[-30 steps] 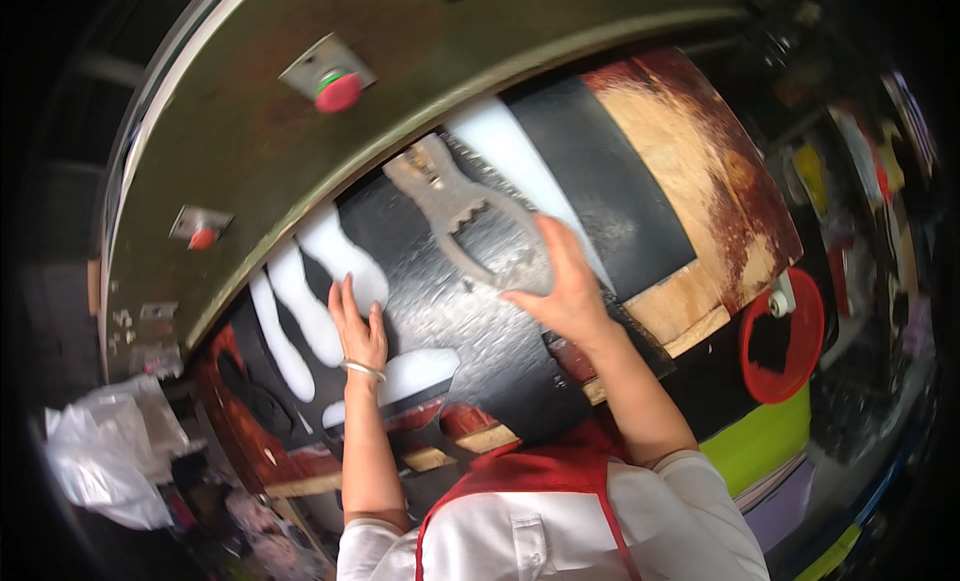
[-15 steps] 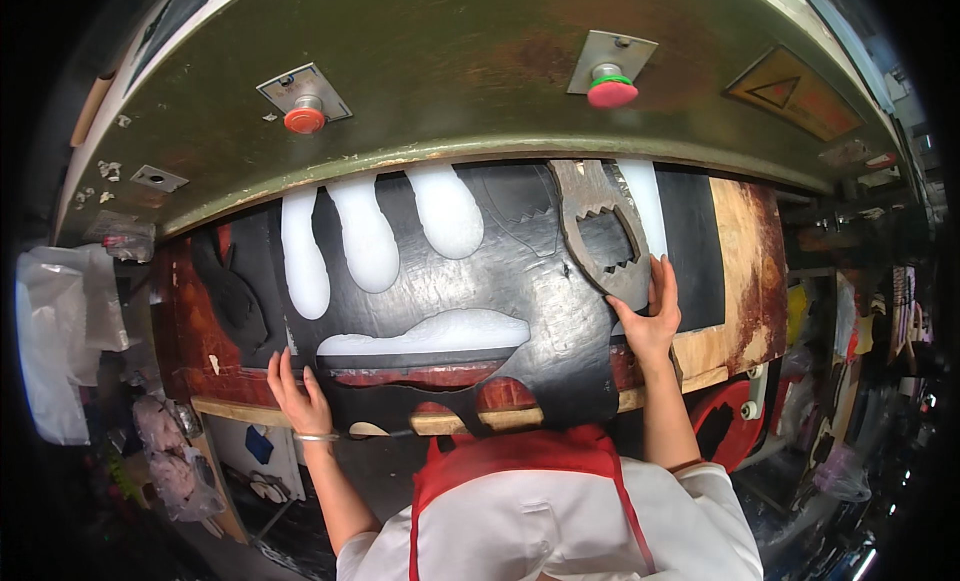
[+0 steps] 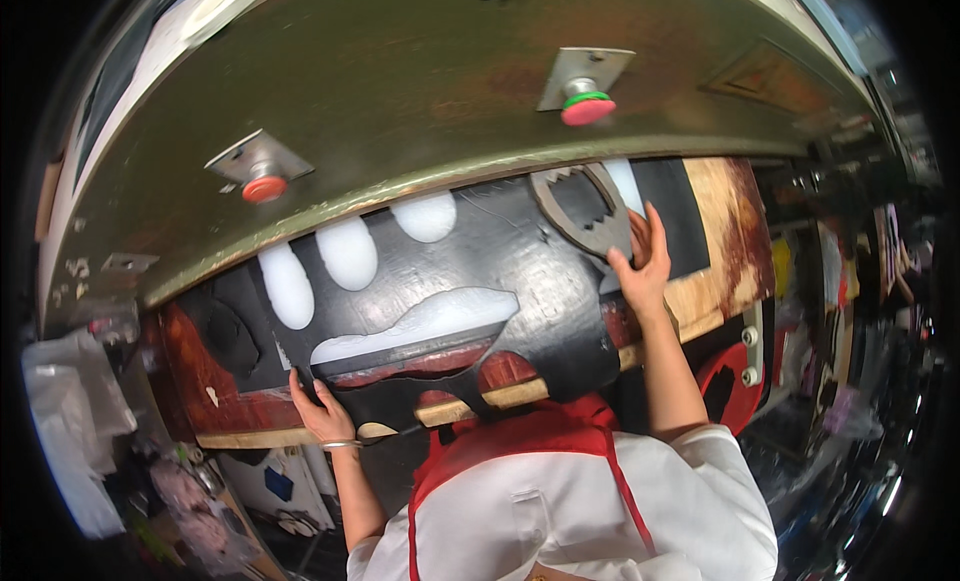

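Note:
A black flexible sheet [image 3: 455, 256] lies across the work table, with foot-shaped openings [image 3: 285, 286] cut in it that show a white surface beneath. A longer wavy opening [image 3: 430, 316] runs near its front. My left hand [image 3: 325, 413] is at the sheet's near left edge, which passes between thumb and fingers. At the right, my right hand [image 3: 648, 266] grips the near end of a dull metal cutting die [image 3: 600, 231], thumb on the near tip and fingers along its right side. The die is a toothed loop resting on the sheet; its far end meets the press's lower edge.
A green press beam [image 3: 420, 91] overhangs the table's far side, carrying a red button [image 3: 263, 186] and a pink button with a green ring [image 3: 587, 106]. Dark cut scraps [image 3: 230, 339] lie at the left. Worn wooden table [image 3: 735, 216] shows at the right. Clear plastic bags [image 3: 75, 391] hang left.
The whole view has tilted and shifted, and the press edge now covers more of the foot-shaped openings and the die's far end. Both hands keep their places on the sheet and die.

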The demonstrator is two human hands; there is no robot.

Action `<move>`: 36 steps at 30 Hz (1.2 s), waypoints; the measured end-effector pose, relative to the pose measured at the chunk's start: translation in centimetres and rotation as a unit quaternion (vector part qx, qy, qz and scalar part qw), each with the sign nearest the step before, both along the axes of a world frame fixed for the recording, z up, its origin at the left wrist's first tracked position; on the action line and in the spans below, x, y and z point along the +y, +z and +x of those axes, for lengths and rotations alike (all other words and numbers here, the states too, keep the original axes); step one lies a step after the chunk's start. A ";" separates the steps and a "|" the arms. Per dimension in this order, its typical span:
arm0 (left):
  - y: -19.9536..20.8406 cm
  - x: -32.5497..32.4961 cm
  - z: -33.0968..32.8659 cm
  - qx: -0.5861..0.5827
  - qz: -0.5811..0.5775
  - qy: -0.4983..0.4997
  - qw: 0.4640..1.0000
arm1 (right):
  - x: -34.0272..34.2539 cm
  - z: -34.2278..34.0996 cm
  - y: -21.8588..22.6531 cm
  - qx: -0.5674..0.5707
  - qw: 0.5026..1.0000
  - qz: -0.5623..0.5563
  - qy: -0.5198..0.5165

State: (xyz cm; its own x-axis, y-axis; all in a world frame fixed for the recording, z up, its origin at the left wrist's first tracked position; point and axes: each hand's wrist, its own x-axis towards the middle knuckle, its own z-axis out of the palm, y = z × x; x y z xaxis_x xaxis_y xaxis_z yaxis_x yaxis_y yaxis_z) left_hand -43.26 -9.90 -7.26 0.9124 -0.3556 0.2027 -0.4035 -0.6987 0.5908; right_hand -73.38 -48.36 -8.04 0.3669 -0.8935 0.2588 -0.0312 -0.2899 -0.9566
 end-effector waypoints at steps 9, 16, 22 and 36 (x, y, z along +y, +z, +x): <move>2.2 -0.7 1.8 0.060 0.029 -0.006 0.998 | -0.5 0.8 2.7 -0.043 0.944 0.188 -0.267; 3.7 -2.0 3.6 0.055 0.071 -0.030 0.996 | -3.3 9.7 10.5 0.284 0.882 -0.322 -0.194; 5.0 -4.0 5.7 0.078 0.107 -0.025 0.991 | -2.9 14.3 10.7 0.284 0.897 -0.276 -0.197; 5.7 -3.8 4.6 0.085 0.204 0.062 0.973 | 1.0 -5.0 1.6 0.250 0.905 0.260 -0.227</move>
